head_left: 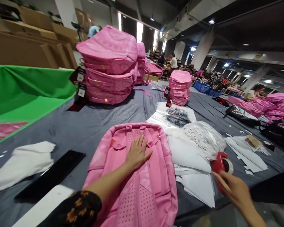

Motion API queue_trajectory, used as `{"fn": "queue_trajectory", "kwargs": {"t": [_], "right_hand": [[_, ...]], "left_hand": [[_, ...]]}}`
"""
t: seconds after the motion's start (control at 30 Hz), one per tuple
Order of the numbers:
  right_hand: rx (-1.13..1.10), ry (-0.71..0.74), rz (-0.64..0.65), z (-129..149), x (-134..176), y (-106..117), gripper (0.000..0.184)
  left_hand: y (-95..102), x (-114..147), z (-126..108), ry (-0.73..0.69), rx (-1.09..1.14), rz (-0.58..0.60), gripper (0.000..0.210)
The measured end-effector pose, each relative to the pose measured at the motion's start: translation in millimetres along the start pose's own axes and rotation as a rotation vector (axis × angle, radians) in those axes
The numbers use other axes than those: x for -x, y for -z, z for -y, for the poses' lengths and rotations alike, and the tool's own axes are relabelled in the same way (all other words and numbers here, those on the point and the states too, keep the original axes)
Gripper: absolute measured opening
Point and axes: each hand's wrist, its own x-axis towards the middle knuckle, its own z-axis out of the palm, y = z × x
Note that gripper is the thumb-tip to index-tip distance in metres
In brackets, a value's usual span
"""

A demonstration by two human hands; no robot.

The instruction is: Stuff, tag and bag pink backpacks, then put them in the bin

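A pink backpack (156, 176) lies on the table right in front of me, its straps and padded back facing up. My left hand (137, 153) rests flat on its upper middle, fingers spread. At the right, a red tape dispenser (218, 164) with a roll of tape stands near the table's front edge. My right hand (236, 189) is right at the dispenser, fingers stretched out and slightly blurred; whether they touch it I cannot tell. Between backpack and dispenser lie a stack of white sheets (196, 186) and a clear plastic bag (205, 138) of white pieces.
Large pink backpacks (111, 66) with black tags stand at the back left, and another pink backpack (180, 86) stands farther right. A long black object (52, 173) and white cloth-like sheet (23, 160) lie left. A green-lined bin (35, 91) borders the table. People work beyond.
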Motion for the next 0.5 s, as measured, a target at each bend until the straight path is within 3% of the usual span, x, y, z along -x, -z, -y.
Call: {"fn": "queue_trajectory", "kwargs": {"t": [0.07, 0.13, 0.17, 0.27, 0.37, 0.5], "right_hand": [[-0.035, 0.120, 0.082, 25, -50, -20, 0.026], [-0.024, 0.334, 0.325, 58, -109, -45, 0.026], [0.034, 0.353, 0.433, 77, -138, -59, 0.021], [0.053, 0.366, 0.548, 125, -210, -101, 0.015], [0.031, 0.364, 0.569, 150, -252, -137, 0.017], [0.074, 0.229, 0.400, 150, -280, -156, 0.025]], "left_hand": [[-8.2, 3, 0, -0.017, -0.020, 0.022, 0.071], [-12.6, 5, 3, -0.024, -0.038, 0.022, 0.071], [-13.4, 5, 5, -0.027, -0.046, 0.016, 0.070], [-13.0, 6, 9, -0.025, -0.065, 0.002, 0.068], [-13.2, 7, 10, -0.022, -0.073, -0.012, 0.065], [-13.7, 10, 12, -0.024, -0.071, -0.025, 0.064]]}}
